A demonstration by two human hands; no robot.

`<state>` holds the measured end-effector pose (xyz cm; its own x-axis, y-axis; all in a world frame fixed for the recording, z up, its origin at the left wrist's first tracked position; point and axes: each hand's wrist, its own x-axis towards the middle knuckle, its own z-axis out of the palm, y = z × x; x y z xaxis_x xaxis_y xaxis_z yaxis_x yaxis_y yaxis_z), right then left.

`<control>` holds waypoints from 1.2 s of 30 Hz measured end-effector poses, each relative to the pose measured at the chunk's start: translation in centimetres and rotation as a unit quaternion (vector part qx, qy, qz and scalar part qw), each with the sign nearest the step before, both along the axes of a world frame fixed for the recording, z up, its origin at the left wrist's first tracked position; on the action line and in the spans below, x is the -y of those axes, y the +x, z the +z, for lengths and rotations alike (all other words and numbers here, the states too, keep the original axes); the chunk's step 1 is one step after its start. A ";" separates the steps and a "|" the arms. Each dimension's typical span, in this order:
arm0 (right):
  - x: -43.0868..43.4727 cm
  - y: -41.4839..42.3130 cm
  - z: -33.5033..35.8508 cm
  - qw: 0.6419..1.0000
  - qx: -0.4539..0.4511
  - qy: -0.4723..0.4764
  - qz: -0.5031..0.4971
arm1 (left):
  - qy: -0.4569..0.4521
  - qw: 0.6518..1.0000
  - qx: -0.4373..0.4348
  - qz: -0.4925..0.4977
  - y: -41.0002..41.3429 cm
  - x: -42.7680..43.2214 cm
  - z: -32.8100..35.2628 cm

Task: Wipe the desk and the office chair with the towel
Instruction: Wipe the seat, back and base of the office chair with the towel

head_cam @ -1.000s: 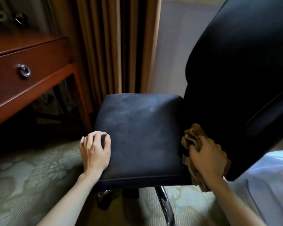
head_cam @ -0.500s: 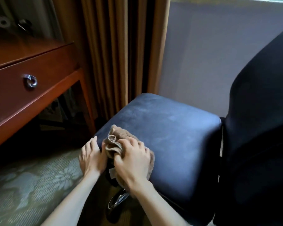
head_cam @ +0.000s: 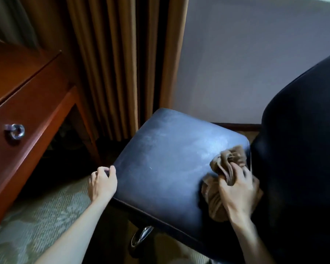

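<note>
Pressing the bunched brown towel (head_cam: 229, 159) onto the office chair (head_cam: 166, 164) seat's rear edge beside the backrest, my right grip (head_cam: 236, 189) is clamped on it, knuckles up. My left grip (head_cam: 102, 184) curls round the seat's near-left corner, forearm extended.

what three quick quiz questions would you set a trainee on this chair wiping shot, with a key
1. Which of the hands grips the towel? A left, B right, C both.
2. True or false: the left hand hangs clear of the seat.
3. Fill in: the towel is pressed on the seat, right next to the chair's ____.
Key: 1 B, the right hand. 2 false, it grips the seat's corner. 3 backrest.
</note>
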<state>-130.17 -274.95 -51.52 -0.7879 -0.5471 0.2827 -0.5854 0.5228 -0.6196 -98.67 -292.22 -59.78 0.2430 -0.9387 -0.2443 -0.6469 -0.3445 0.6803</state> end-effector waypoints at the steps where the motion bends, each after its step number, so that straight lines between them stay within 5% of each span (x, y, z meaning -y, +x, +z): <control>1: -0.1 -0.1 -1.0 0.999 0.029 0.040 -0.002 | 0.030 0.999 -0.012 0.003 0.2 0.5 -0.5; 9: 6.1 0.6 -3.6 0.994 0.032 0.105 0.003 | 0.090 0.992 0.052 -0.064 0.9 2.2 -2.0; 15: 12.3 9.5 -4.0 0.985 0.008 0.090 0.149 | 0.085 0.992 0.073 -0.053 0.4 1.5 -2.1; 22: 12.6 16.0 -0.7 0.866 -0.038 0.151 0.474 | 0.075 0.997 0.003 -0.030 1.1 0.5 -2.0; 27: 14.8 7.3 2.8 0.878 -0.186 0.074 0.435 | 0.051 0.998 -0.014 0.026 0.4 0.2 -1.5; 31: 17.4 4.5 -0.7 0.889 -0.099 0.275 0.352 | 0.051 0.998 -0.007 0.041 -0.2 0.1 -1.6; 36: 17.4 8.0 -3.0 0.884 -0.172 0.222 0.374 | -0.018 0.990 -0.068 0.118 -0.9 -0.9 -1.8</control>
<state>-122.14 -292.34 -54.49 -0.0677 -0.9958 0.0611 -0.9840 0.0565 -0.1691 -99.55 -291.29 -61.55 0.4240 -0.8684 -0.2573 -0.4521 -0.4491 0.7707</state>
